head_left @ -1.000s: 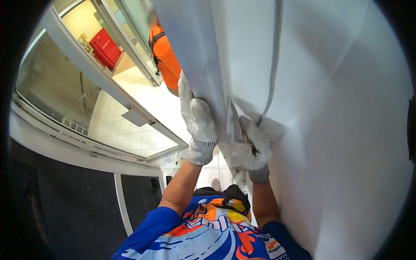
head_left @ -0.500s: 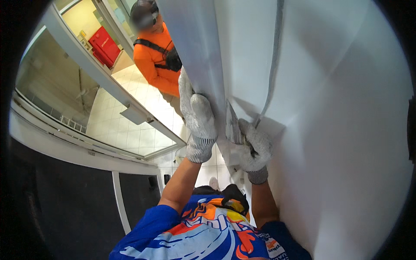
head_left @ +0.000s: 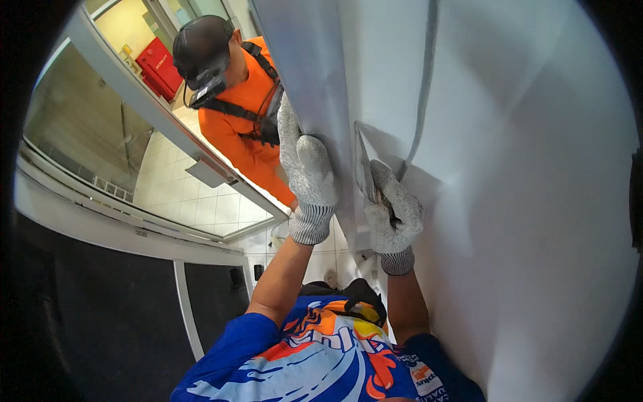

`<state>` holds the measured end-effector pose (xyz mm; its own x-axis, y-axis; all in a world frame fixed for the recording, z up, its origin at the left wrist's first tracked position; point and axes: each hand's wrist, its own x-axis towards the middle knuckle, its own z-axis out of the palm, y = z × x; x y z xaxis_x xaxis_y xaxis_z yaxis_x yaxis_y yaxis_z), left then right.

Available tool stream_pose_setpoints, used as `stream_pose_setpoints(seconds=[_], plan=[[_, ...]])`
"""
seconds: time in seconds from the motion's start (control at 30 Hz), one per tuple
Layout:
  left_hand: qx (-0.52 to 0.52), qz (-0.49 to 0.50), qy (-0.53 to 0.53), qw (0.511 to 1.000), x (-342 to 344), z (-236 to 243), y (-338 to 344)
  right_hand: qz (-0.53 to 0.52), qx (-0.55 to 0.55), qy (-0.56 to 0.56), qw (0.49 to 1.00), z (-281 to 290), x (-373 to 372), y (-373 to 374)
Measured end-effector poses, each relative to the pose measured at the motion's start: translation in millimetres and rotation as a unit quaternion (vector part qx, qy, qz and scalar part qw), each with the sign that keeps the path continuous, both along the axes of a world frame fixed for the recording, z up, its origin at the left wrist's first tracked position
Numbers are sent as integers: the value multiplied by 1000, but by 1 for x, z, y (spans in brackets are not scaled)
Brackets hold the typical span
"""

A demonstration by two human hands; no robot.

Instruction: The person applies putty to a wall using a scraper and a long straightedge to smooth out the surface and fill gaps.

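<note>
My left hand (head_left: 308, 171), in a pale grey knitted glove, lies against the left edge of a tall grey metal post (head_left: 311, 74). Its fingers and thumb are stretched out along the post. On the post's other side my right hand (head_left: 395, 208), gloved the same way, is closed around a thin, flat grey piece (head_left: 364, 171). The piece looks like a scraper blade, but its exact kind is unclear. It points up along a white wall surface (head_left: 385, 80), beside the post. My right fingers partly hide its lower end.
A grey cable (head_left: 425, 87) runs down the white surface near my right hand. At left stands a glass door (head_left: 214, 175) with a metal frame. Behind the post a person in an orange top (head_left: 234, 134) leans in. A red cabinet (head_left: 159, 63) is farther back.
My right hand has turned slightly, and the flat grey piece has risen and stands more clear of the glove. The person in orange has leaned closer and lower. My left hand stays nearly in place.
</note>
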<state>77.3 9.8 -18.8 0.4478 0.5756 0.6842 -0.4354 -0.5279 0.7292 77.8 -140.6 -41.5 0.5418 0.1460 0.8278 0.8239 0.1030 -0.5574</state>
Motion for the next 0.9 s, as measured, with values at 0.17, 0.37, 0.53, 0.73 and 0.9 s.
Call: stream_pose_setpoints(seconds=[0.17,0.37,0.53,0.73,0.9], plan=[[4,-24,-45,999,4,7,2,46,9,97,994,-15,0,2],[16,30,6,999,-2,5,-12,47,25,-5,999,-16,-3,-2],[68,116,38,990,-2,-44,20,16,-32,6,999,-16,-2,-2],[-13,-40,-40,998,-1,21,-8,4,-29,-6,1000,-16,-4,-4],[-52,-32,-41,997,3,20,-14,-1,19,-39,999,2,7,5]])
